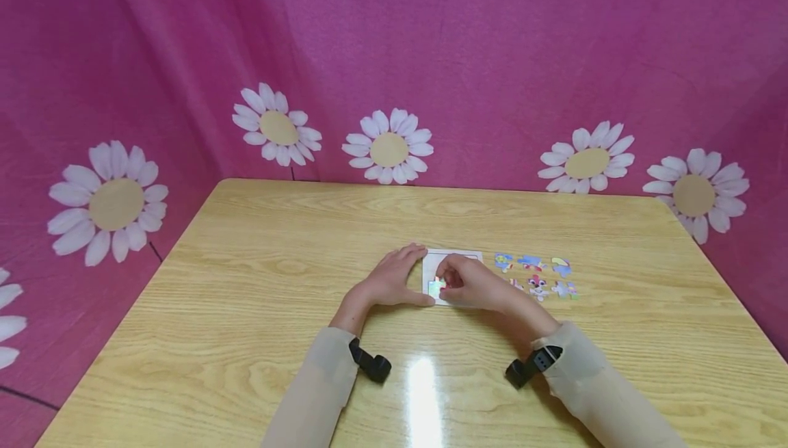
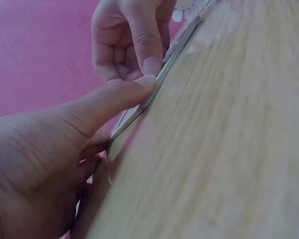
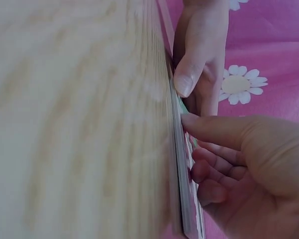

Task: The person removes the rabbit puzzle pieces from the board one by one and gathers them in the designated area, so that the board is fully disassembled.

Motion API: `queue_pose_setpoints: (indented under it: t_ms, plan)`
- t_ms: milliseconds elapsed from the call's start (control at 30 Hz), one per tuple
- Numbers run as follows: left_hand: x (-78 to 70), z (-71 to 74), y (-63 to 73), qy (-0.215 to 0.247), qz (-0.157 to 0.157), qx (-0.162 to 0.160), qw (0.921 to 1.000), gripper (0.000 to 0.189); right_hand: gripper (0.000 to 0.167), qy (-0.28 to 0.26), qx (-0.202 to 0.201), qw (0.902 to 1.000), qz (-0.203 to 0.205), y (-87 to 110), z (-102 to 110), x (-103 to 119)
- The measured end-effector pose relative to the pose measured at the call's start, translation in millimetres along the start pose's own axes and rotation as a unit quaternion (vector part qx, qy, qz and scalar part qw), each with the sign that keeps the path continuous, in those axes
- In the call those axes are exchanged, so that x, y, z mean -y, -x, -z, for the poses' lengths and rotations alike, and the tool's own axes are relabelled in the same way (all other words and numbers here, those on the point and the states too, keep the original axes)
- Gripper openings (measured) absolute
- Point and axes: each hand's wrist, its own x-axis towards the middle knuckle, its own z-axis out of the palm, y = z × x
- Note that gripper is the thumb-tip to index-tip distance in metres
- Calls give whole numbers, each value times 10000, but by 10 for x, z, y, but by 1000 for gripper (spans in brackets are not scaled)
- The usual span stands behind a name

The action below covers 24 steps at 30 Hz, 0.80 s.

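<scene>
A small white puzzle board (image 1: 455, 252) lies flat on the wooden table. My left hand (image 1: 390, 280) spans its left side, fingertips at the far corner and thumb at the near edge. In the left wrist view the left thumb (image 2: 124, 94) lies straight along the board's rim. A pale green and blue puzzle piece (image 1: 434, 288) sits in the board's near left corner. My right hand (image 1: 480, 285) is over the board, thumb and curled fingers pinching a reddish puzzle piece (image 1: 444, 284) beside the green one. The right fingers mostly hide that piece.
Several loose puzzle pieces lie in two rows right of the board, among them a blue one with a yellow curve (image 1: 561, 267) and one with a cartoon face (image 1: 537, 286). A pink curtain (image 1: 468, 72) with white flowers stands behind the table (image 1: 295, 229).
</scene>
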Motion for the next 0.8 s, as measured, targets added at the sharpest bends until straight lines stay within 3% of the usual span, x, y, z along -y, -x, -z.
queue_pose_setpoints:
  t_ms: [267, 667, 800]
  plan:
    - [0, 8, 12, 39, -21, 0, 10000, 97, 23, 83, -309, 9995, 40, 64, -40, 22]
    - [7, 8, 17, 35, -68, -66, 9999, 98, 14, 207, -1068, 9910, 778, 117, -134, 32]
    - [9, 6, 13, 50, -85, -51, 9999, 97, 13, 14, -1202, 9902, 716, 135, -138, 34]
